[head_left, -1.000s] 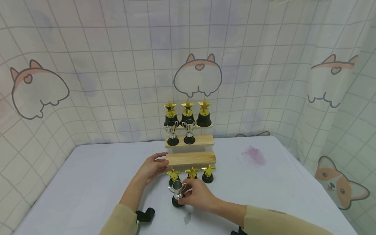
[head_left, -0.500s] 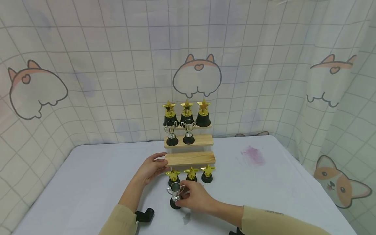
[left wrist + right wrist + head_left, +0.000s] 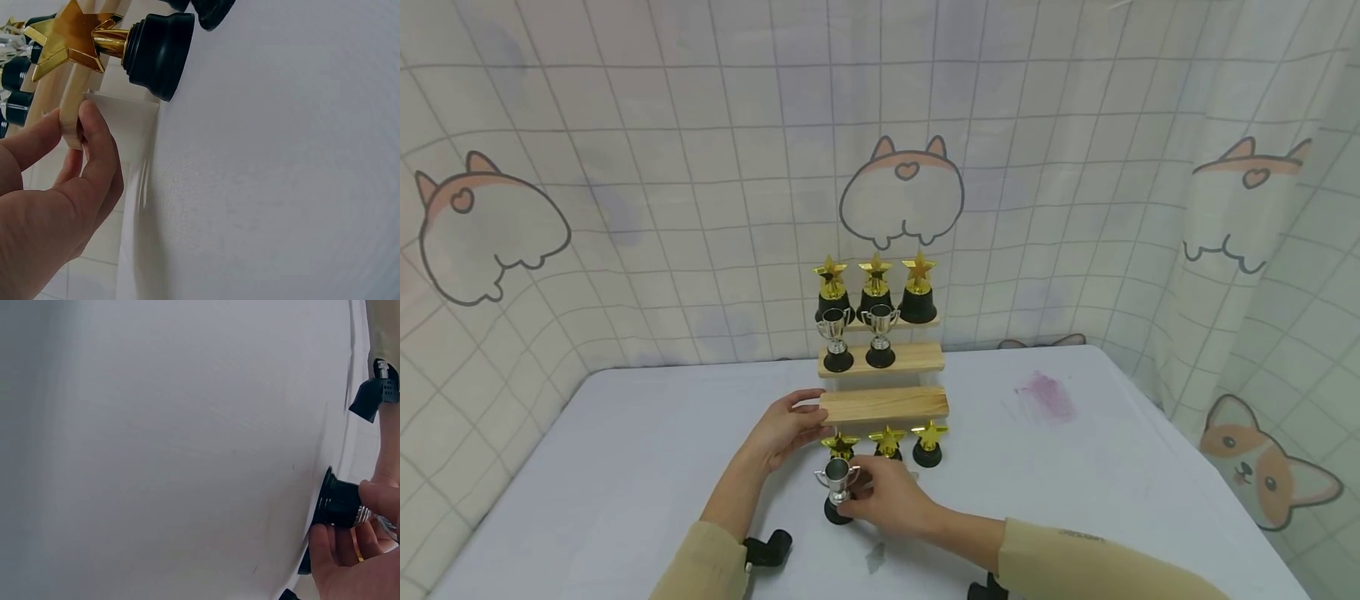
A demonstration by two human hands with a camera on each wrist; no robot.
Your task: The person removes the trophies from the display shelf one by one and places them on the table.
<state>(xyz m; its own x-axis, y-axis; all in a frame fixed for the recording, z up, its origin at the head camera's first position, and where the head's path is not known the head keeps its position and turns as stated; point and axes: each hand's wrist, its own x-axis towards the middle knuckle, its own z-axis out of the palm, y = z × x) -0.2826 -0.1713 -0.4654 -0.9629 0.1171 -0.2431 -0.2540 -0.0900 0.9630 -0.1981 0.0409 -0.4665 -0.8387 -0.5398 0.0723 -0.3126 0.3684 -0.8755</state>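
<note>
At the white table (image 3: pixel 1120 483), in front of the left gold star (image 3: pixel 840 443) | pinching silver cup (image 3: pixel 837 473) near its black base (image 3: pixel 833 511) with right hand (image 3: pixel 889 497) | pinching end of lowest wood shelf (image 3: pixel 886 406) with left hand (image 3: pixel 785 431)

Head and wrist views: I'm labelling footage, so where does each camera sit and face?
Head: on the head, facing forward and down at wooden shelves; left hand, right hand and sleeves show.
Left wrist: on the left wrist, looking along that hand to the front shelf; left hand shows.
Right wrist: on the right wrist, looking at the silver trophy's base; right hand and a second forearm show.
Shared: head and left wrist show the left hand holding the front shelf's end.
</note>
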